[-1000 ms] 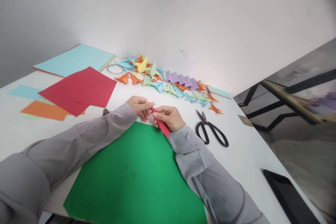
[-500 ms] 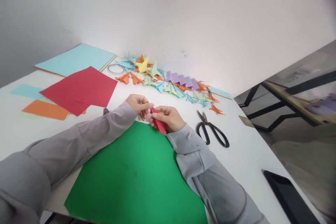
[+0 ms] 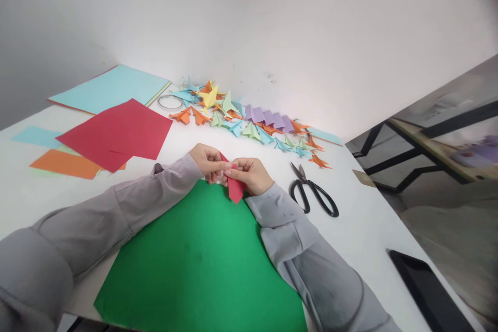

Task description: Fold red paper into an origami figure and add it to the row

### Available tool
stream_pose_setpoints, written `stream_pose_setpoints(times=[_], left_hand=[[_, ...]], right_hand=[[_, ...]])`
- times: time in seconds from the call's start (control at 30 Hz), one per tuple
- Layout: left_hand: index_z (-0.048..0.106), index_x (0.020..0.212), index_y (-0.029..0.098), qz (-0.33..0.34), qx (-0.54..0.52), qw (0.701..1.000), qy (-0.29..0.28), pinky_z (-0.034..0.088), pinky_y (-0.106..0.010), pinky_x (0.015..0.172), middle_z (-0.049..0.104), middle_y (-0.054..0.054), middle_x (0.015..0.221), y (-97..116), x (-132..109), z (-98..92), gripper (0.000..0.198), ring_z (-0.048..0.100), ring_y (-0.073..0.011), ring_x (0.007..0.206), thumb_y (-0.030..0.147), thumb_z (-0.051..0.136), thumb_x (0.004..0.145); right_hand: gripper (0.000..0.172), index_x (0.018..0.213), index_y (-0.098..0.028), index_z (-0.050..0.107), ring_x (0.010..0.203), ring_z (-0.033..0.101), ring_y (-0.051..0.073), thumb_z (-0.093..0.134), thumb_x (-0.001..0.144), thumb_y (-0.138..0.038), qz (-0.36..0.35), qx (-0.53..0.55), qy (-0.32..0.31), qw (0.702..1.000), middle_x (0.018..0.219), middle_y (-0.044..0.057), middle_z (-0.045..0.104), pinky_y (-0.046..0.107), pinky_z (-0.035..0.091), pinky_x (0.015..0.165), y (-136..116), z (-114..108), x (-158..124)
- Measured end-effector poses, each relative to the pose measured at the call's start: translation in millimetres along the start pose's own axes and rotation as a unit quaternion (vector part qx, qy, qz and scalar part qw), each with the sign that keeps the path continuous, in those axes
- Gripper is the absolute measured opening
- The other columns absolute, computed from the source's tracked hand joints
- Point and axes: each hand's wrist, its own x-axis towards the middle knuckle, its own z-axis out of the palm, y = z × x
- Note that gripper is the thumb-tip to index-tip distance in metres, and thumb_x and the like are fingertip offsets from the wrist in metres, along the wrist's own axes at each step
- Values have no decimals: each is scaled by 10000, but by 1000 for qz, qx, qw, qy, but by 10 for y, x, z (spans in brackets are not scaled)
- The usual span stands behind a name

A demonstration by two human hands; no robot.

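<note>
A small folded piece of red paper (image 3: 235,191) is pinched between both hands, above the far edge of a green sheet (image 3: 202,259). My left hand (image 3: 208,162) is closed on its upper end, thumb pressed against the fold. Close beside it, my right hand (image 3: 251,174) grips the paper's right side between thumb and fingers. The paper's pointed lower end hangs free toward me. Fingers cover much of the upper folds.
Black-handled scissors (image 3: 311,189) lie open to the right, a black phone-like device (image 3: 426,285) nearer. Several folded paper figures (image 3: 249,119) line the wall. Red sheets (image 3: 120,132), an orange strip (image 3: 64,164), a blue stack (image 3: 112,85) and a wire coil (image 3: 170,102) are at left.
The red paper has turned so its lower end points more toward me. My left thumb has moved right and down onto it, bringing the hands closer together.
</note>
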Motion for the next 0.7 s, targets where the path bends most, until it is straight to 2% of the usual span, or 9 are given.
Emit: stream_pose_setpoints(times=[0.13,0.7], left_hand=[[525,526,97,13,-3,1000,-17,455,-199,326,565,1,411,-54,19,-20,365,541,-106,335,380,755,548],[558,571,94,24,-42,997,-58,484,-211,350,575,3,432,-53,12,-31,369,554,-109,360,405,752,537]], right_hand=[[241,606,-138,628,480,608,116,786,505,-290,6,-3,9,1000,550,5,668,231,499,504,11,-7,6],[232,588,-136,607,415,588,107,768,548,-298,13,20,-28,999,531,12,665,210,486,434,-20,-11,-17]])
